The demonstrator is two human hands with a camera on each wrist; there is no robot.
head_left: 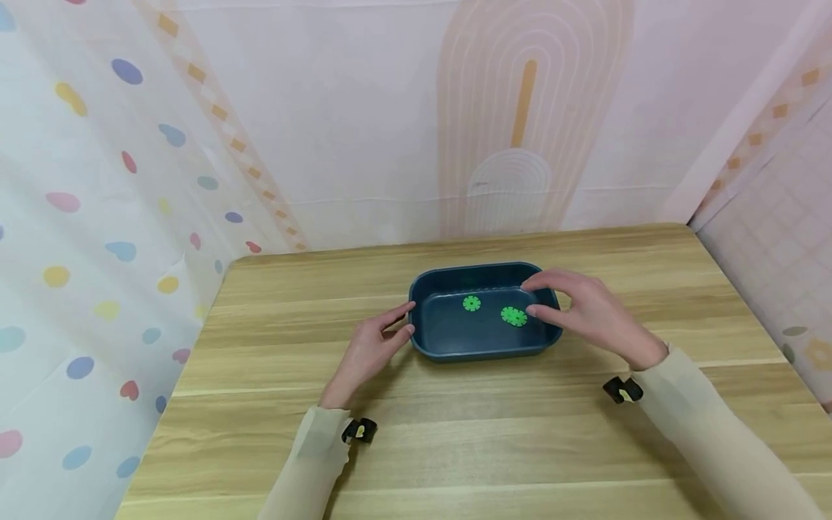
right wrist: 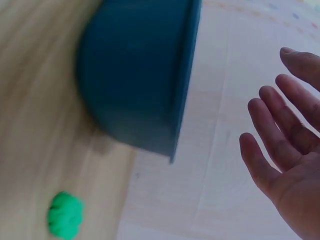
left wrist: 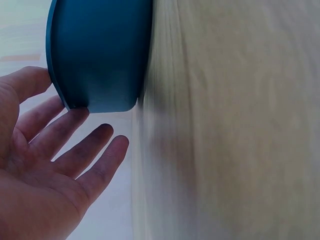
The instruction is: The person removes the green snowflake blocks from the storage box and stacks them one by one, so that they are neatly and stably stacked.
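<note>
A dark blue rectangular tray with rounded corners stands on the wooden table. Inside lie a green notched disc and, to its right, overlapping green discs. At the tray's left end, my left hand touches the rim with thumb and fingertips; in the left wrist view its fingers are loosely spread. My right hand hovers over the right end, thumb and fingers apart, nothing visible between them. The right wrist view shows a blurred green piece on the table outside the tray, which I cannot make out in the head view.
The wooden table runs back to a patterned curtain. More curtain hangs along the left side and right side. Black bands with small clips sit at both sleeve cuffs.
</note>
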